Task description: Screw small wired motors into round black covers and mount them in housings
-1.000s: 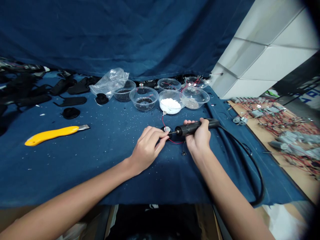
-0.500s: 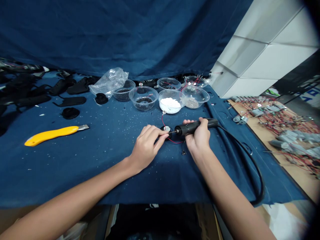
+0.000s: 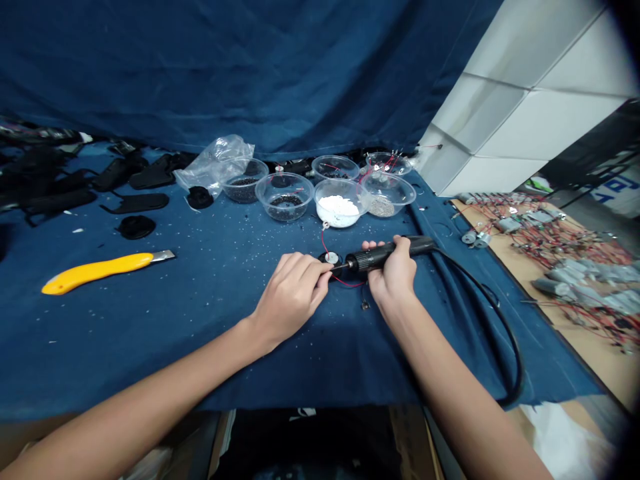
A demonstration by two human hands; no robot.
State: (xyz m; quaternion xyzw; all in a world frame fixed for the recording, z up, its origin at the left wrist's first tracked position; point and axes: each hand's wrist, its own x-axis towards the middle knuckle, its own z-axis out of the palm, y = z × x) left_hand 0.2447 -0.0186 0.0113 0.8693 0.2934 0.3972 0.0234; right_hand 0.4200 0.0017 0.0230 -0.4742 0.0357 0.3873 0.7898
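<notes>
My right hand [image 3: 393, 270] is wrapped round a black corded electric screwdriver [image 3: 373, 258], held almost level with its bit pointing left. At the tip of that bit, the thumb and fingers of my left hand [image 3: 295, 287] are pinched together; whatever small piece sits between them is hidden. Just behind the fingertips lies a small round black part with a whitish disc [image 3: 331, 257] on it. A red wire runs from it toward a small ring-shaped piece [image 3: 325, 226] by the white-filled bowl, and another red wire curves below the bit.
Clear plastic bowls [image 3: 285, 197] of small parts stand in rows behind the hands. A yellow utility knife [image 3: 105, 270] lies at left with its blade out. Black plastic parts [image 3: 136, 227] and a clear bag [image 3: 215, 167] are at back left. Wired motors [image 3: 560, 283] cover a board at right.
The view has shifted slightly. My left fingers have curled a little closer about the screwdriver's bit tip; the right hand keeps its hold on the screwdriver.
</notes>
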